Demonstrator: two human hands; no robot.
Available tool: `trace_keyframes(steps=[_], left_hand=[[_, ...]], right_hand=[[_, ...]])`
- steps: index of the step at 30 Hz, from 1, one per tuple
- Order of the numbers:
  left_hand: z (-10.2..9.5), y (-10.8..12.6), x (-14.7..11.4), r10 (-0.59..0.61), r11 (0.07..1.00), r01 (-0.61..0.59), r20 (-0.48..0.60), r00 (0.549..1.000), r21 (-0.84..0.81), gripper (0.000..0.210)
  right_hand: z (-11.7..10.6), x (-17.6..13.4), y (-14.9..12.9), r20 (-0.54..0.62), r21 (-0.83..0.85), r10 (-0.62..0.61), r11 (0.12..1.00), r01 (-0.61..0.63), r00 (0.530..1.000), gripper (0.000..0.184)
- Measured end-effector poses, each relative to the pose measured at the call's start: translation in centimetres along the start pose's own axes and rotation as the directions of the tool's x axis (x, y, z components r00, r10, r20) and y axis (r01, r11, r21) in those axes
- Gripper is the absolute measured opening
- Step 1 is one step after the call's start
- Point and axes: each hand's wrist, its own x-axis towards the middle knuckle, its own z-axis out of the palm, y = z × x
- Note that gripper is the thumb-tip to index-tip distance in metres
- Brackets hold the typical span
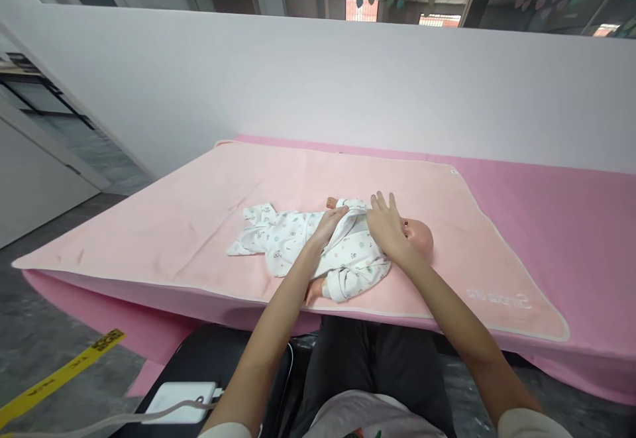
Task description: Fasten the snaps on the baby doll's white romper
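Note:
A baby doll [418,234] lies on its back, its head to the right and partly hidden behind my right hand. It wears a white printed baby top [355,256], wrinkled across the chest, with white printed pants [285,236] stretching left. My left hand [328,224] is closed on the front edge of the top, near the doll's middle. At the collar, my right hand [387,226] rests against the cloth with its visible fingers spread; its thumb side is hard to make out. One doll hand [315,290] pokes from the near sleeve, the other [331,203] from the far side.
Beneath the doll is a light pink mat [199,179] on a darker pink tablecloth [571,239]. A white wall [318,80] rises behind the table. Below left, a white power bank [179,401] with a cable lies on a black seat [223,352]. Yellow tape [64,375] crosses the lower left.

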Motion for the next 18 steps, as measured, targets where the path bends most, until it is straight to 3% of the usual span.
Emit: trace_keyframes(steps=[5, 8, 13, 18], left_hand=[[0.0, -0.3, 0.3, 0.083, 0.994, -0.081, -0.031, 0.996, 0.076, 0.044], [0.4, -0.1, -0.3, 0.127, 0.977, -0.139, 0.077, 0.989, 0.163, 0.042], [1.3, 0.5, -1.8, 0.158, 0.896, -0.275, 0.329, 0.931, 0.348, 0.034], [1.6, 0.6, -2.1, 0.204, 0.864, -0.339, 0.356, 0.912, 0.372, 0.033]], right_hand=[[-7.9, -1.7, -1.6, -0.058, 0.077, 0.096, 0.993, -0.092, 0.994, 0.030], [-11.3, -1.9, -2.3, -0.137, 0.270, 0.152, 0.956, -0.111, 0.979, 0.030], [-12.4, -2.0, -2.9, -0.083, 0.514, 0.184, 0.850, -0.116, 0.979, 0.030], [-11.6, -2.5, -2.9, -0.112, 0.514, 0.206, 0.850, -0.121, 0.972, 0.029]])
